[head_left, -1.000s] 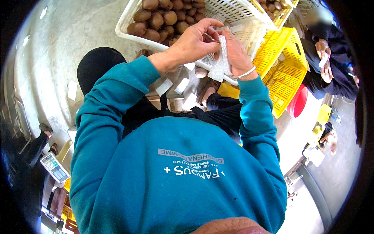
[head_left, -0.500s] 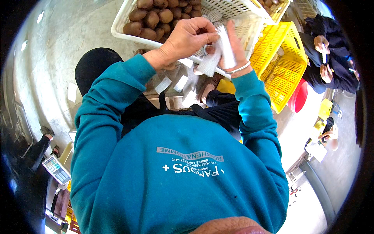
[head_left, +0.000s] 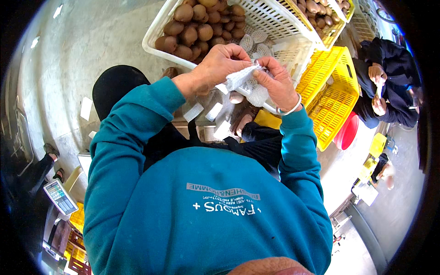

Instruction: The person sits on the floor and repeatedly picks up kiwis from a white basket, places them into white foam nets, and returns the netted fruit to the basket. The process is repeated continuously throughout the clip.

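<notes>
Over the near edge of a white crate, my two hands work close together. A white foam net sleeve is bunched between them. My left hand pinches it from the left with curled fingers. From the other side, my right hand grips it between thumb and fingers. More white netting hangs below my right fingers; whether it is a separate sleeve, I cannot tell. Brown kiwifruit are heaped in the crate's left part. White foam nets lie beside them.
A yellow crate stands to the right, with a red bucket beside it. Another person sits beyond. White pieces lie below the crate. A scale is at the far left. More kiwifruit fill a crate at the top right.
The foam sleeve, upright and blurred against my right palm before, is now bunched between both hands. My right fingers have closed on it. The view has shifted, so the crates sit lower.
</notes>
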Demonstrator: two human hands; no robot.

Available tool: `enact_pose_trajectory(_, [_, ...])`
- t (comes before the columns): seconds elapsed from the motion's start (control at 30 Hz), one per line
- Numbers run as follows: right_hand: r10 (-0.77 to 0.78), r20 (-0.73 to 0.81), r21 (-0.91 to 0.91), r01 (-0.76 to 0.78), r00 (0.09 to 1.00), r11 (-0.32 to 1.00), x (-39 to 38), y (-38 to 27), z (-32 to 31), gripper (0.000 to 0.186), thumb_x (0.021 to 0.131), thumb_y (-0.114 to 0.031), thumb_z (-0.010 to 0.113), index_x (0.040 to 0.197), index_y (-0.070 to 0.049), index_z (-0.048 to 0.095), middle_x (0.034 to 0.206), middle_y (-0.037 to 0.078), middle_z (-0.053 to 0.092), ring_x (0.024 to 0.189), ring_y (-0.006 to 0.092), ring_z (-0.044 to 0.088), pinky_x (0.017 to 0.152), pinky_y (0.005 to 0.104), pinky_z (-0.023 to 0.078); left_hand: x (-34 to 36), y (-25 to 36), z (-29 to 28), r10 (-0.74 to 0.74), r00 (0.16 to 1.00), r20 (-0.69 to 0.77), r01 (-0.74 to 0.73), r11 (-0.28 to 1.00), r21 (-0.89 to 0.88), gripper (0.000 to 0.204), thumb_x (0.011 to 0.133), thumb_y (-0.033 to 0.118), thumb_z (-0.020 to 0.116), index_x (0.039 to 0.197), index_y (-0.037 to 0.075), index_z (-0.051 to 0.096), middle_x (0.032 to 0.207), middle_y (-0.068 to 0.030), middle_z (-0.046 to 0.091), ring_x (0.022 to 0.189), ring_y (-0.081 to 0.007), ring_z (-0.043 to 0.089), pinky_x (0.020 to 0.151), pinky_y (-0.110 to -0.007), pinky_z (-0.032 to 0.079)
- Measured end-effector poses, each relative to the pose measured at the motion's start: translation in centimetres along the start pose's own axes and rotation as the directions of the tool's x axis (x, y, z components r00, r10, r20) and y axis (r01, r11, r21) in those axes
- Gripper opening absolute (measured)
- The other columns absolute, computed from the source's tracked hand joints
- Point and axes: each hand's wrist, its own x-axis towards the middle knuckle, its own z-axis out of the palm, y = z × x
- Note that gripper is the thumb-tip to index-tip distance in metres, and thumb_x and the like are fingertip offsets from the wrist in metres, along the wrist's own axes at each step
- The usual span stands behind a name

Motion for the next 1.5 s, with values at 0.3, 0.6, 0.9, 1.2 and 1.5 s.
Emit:
enact_pose_trajectory(0.3, [0.022, 0.188, 0.478, -0.111, 0.982, 0.872, 0.0, -0.1, -1.9, 0.012, 0.083, -0.005, 0.061, 0.094, -0.005, 0.055, 0.09, 0.004, 0.059, 0.084, 0.0115, 0.057, 0.075, 0.025, 0.047, -1.7, 0.3, -0.1, -0.092, 0.925, 0.368, 0.301, 0.77, -0.562, 0.009, 0.084, 0.009, 0.059, 0.091, 0.003, 0.056, 0.064, -0.0009, 0.052, 0.052, -0.0061, 0.046, 0.046, -0.019, 0.037])
enact_pose_trajectory(0.6, [-0.011, 0.458, 0.319, -0.153, 0.889, 0.935, 3.2, 0.7, -2.3, 0.016, 0.072, -0.007, 0.072, 0.081, -0.005, 0.059, 0.085, 0.002, 0.056, 0.078, 0.0089, 0.052, 0.071, 0.0224, 0.042, -3.2, -0.6, 0.4, -0.11, 0.802, 0.586, 0.514, 0.627, -0.585, 0.019, 0.083, 0.007, 0.064, 0.1, 0.001, 0.056, 0.076, -0.007, 0.062, 0.062, -0.0107, 0.064, 0.053, -0.018, 0.054])
enact_pose_trajectory(0.9, [0.324, 0.539, 0.032, -0.404, 0.777, 0.914, 11.9, 5.0, -3.9, 0.028, 0.076, -0.019, 0.069, 0.097, -0.002, 0.063, 0.089, 0.004, 0.064, 0.078, 0.0111, 0.056, 0.067, 0.0249, 0.045, -3.2, 0.4, 0.5, -0.205, 0.765, 0.61, 0.603, 0.558, -0.569, 0.029, 0.086, 0.008, 0.057, 0.114, 0.002, 0.05, 0.102, -0.02, 0.062, 0.079, -0.0271, 0.067, 0.061, -0.031, 0.059])
enact_pose_trajectory(1.2, [0.239, -0.433, -0.79, -0.494, 0.869, 0.363, 22.3, 18.4, -4.0, 0.044, 0.081, -0.029, 0.062, 0.115, -0.002, 0.055, 0.114, 0.02, 0.057, 0.108, 0.0347, 0.054, 0.091, 0.0427, 0.046, -2.0, 1.0, 1.1, -0.193, 0.772, 0.606, 0.56, 0.657, -0.504, 0.03, 0.076, -0.004, 0.068, 0.104, 0.0, 0.059, 0.103, -0.0102, 0.065, 0.095, -0.0165, 0.062, 0.086, -0.03, 0.05])
enact_pose_trajectory(1.5, [0.379, -0.374, -0.879, -0.454, 0.847, 0.148, 23.8, 17.6, -4.2, 0.057, 0.078, -0.04, 0.062, 0.118, 0.0, 0.052, 0.116, 0.02, 0.057, 0.104, 0.0353, 0.057, 0.087, 0.0439, 0.048, -1.9, 0.2, 1.7, -0.267, 0.733, 0.626, 0.621, 0.638, -0.456, 0.024, 0.081, 0.003, 0.065, 0.104, 0.0, 0.061, 0.1, -0.0084, 0.065, 0.09, -0.0135, 0.062, 0.082, -0.027, 0.05])
